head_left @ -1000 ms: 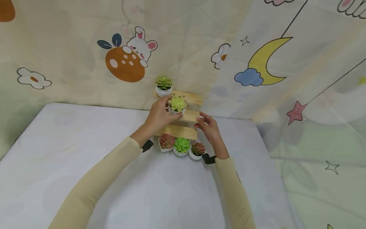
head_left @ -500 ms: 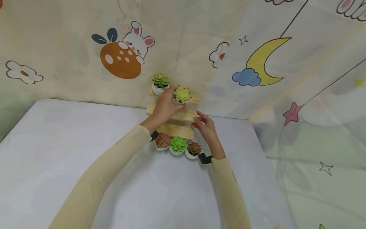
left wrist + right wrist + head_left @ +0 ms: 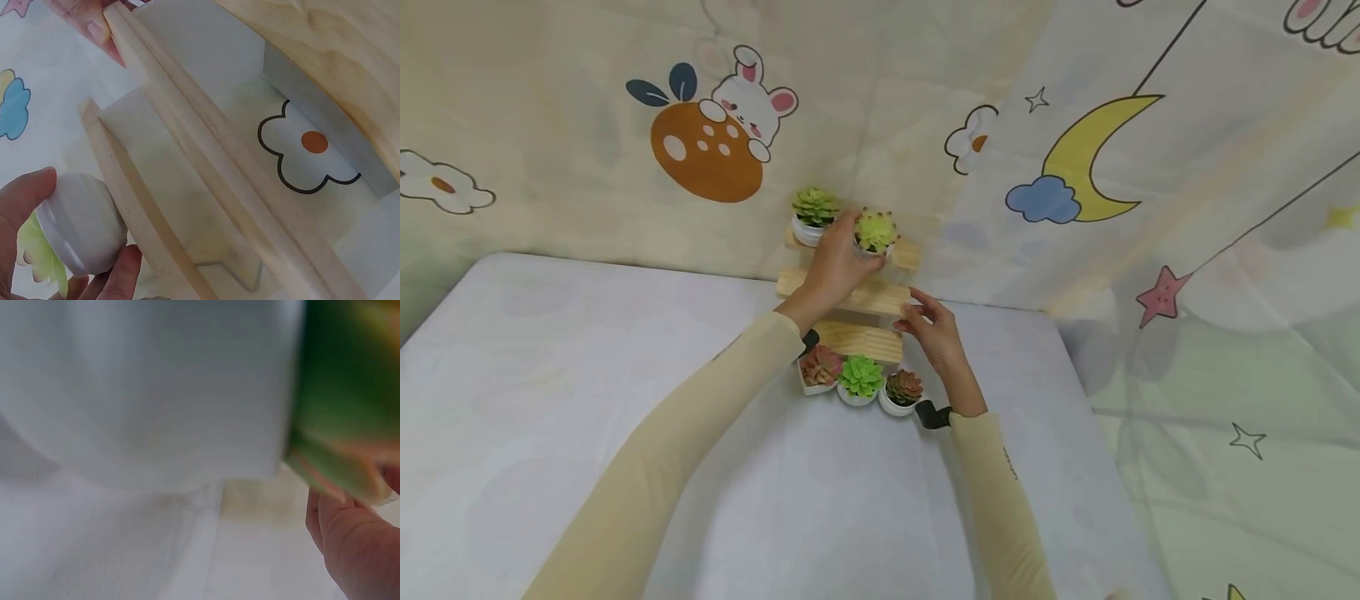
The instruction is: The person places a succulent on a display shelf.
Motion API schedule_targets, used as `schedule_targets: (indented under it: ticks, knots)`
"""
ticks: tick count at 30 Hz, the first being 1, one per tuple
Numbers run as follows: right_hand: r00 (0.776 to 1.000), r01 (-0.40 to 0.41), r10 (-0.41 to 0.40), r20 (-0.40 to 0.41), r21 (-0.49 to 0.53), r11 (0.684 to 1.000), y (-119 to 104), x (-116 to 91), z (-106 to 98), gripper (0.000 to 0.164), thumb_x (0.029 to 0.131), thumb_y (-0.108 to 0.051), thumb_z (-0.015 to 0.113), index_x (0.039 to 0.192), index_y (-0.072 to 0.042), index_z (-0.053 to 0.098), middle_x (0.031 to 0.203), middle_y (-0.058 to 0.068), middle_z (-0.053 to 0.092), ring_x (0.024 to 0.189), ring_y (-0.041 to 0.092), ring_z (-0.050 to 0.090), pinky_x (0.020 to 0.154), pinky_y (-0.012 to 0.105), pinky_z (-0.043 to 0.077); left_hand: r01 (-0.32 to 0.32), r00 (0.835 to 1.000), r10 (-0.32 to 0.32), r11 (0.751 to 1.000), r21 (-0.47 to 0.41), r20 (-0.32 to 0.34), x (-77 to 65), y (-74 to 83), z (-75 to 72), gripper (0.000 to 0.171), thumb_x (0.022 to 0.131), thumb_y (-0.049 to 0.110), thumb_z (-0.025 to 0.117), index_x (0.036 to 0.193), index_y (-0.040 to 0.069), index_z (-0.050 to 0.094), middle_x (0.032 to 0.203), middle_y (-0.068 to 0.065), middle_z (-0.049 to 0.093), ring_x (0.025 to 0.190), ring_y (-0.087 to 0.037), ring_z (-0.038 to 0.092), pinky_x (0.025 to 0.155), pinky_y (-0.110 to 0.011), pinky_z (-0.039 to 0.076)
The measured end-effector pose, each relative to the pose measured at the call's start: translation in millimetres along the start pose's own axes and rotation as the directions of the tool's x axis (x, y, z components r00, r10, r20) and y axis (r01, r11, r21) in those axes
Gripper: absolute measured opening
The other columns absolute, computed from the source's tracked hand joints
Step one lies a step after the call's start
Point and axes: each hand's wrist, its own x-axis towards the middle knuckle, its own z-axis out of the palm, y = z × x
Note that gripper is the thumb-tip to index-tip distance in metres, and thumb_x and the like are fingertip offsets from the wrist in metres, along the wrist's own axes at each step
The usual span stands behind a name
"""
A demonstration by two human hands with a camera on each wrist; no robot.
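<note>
My left hand (image 3: 835, 265) grips the white round pot of a yellow-green artificial succulent (image 3: 876, 231) above the top tier of a stepped wooden stand (image 3: 880, 297). In the left wrist view the white pot (image 3: 84, 222) is tilted, close beside a board's edge. Whether it touches the wood I cannot tell. My right hand (image 3: 942, 337) pinches the right end of the middle board. On the top tier's left end stands a green succulent in a white pot (image 3: 814, 218), partly behind my left hand.
Before the stand sit a reddish succulent (image 3: 820, 368), a bright green one (image 3: 861, 379) and a brownish-red one (image 3: 902, 392). That last pot is near my right wrist; a blurred white pot (image 3: 156, 394) fills the right wrist view. A printed cloth (image 3: 895, 108) hangs behind the table (image 3: 760, 500).
My left hand has lifted the yellow-green succulent from the middle board up to the top tier. My right hand keeps its hold on the middle board. The head view has shifted slightly.
</note>
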Motion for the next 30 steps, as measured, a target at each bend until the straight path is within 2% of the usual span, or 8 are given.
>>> schedule_targets:
  ticks: [11, 15, 21, 25, 30]
  knots:
    - [1.000, -0.015, 0.015, -0.002, -0.017, 1.000, -1, 1, 3, 0.047, 0.093, -0.015, 0.055, 0.139, -0.014, 0.043, 0.099, 0.005, 0.055, 0.072, 0.011, 0.065, 0.094, 0.037, 0.048, 0.025, 1.000, -0.025, 1.000, 0.004, -0.005, 6.4, -1.2, 4.7, 0.082, 0.082, 0.032, 0.070, 0.143, 0.007, 0.022, 0.141, -0.016, 0.037, 0.129, -0.034, 0.040, 0.103, -0.044, 0.038]
    - [1.000, -0.007, 0.007, -0.007, -0.023, 1.000, 0, 0, 0, 0.047, 0.093, -0.015, 0.056, 0.139, -0.015, 0.043, 0.099, 0.006, 0.055, 0.074, 0.012, 0.065, 0.090, 0.034, 0.050, 0.034, 0.999, -0.034, 0.999, 0.019, 0.000, 8.0, -1.5, 8.2, 0.087, 0.083, 0.034, 0.069, 0.145, 0.007, 0.015, 0.141, -0.020, 0.037, 0.127, -0.036, 0.042, 0.101, -0.045, 0.039]
    - [1.000, -0.014, 0.014, -0.010, -0.020, 1.000, 1, 0, 0, 0.049, 0.093, -0.016, 0.056, 0.140, -0.013, 0.042, 0.097, 0.007, 0.055, 0.075, 0.013, 0.065, 0.084, 0.028, 0.053, 0.061, 0.998, -0.061, 0.998, -0.025, 0.023, 5.2, -1.4, 9.6, 0.088, 0.083, 0.033, 0.069, 0.146, 0.010, 0.013, 0.141, -0.021, 0.038, 0.127, -0.037, 0.043, 0.101, -0.047, 0.039]
    - [1.000, -0.014, 0.014, -0.004, 0.020, 1.000, 2, 1, 0, 0.049, 0.093, -0.013, 0.055, 0.140, -0.010, 0.041, 0.098, 0.008, 0.054, 0.074, 0.013, 0.065, 0.080, 0.026, 0.054, 0.023, 1.000, -0.023, 0.999, -0.034, 0.007, -1.0, -3.7, 10.1, 0.086, 0.082, 0.030, 0.070, 0.144, 0.011, 0.015, 0.136, -0.023, 0.042, 0.122, -0.037, 0.047, 0.096, -0.048, 0.043]
    - [1.000, 0.012, -0.012, 0.002, 0.056, 0.998, 2, 2, 0, 0.048, 0.093, -0.011, 0.055, 0.139, -0.006, 0.042, 0.099, 0.009, 0.053, 0.072, 0.012, 0.064, 0.078, 0.024, 0.054, -0.035, 0.999, 0.037, 0.998, -0.052, 0.028, -11.2, -7.0, 3.4, 0.087, 0.083, 0.029, 0.069, 0.146, 0.010, 0.012, 0.144, -0.021, 0.033, 0.131, -0.035, 0.038, 0.101, -0.048, 0.039]
